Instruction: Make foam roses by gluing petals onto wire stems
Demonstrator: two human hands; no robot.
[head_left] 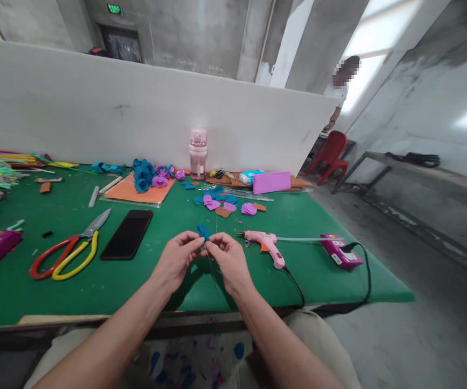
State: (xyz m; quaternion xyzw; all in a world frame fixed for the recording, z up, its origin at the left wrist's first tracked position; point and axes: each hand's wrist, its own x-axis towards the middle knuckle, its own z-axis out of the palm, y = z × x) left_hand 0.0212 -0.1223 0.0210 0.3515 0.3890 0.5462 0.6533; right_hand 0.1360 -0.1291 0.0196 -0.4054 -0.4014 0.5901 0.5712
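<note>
Between the fingertips of both hands is a small blue craft flower (203,232), with a thin stem running down below it. My left hand (180,256) pinches it from the left side. From the right, my right hand (228,259) grips it with thumb and fingers, partly covering its base. A pink hot glue gun (266,242) with a clear glue stick lies just right of my right hand. Loose blue petals (216,194) and purple petals (249,209) are scattered beyond the hands.
Scissors (75,246) and a phone (127,235) lie to the left. Finished flowers (144,175) rest on an orange sheet (126,193). A pink bottle (198,154) stands by the white partition (136,102). A purple power strip (340,253) sits right. A person (337,94) is behind.
</note>
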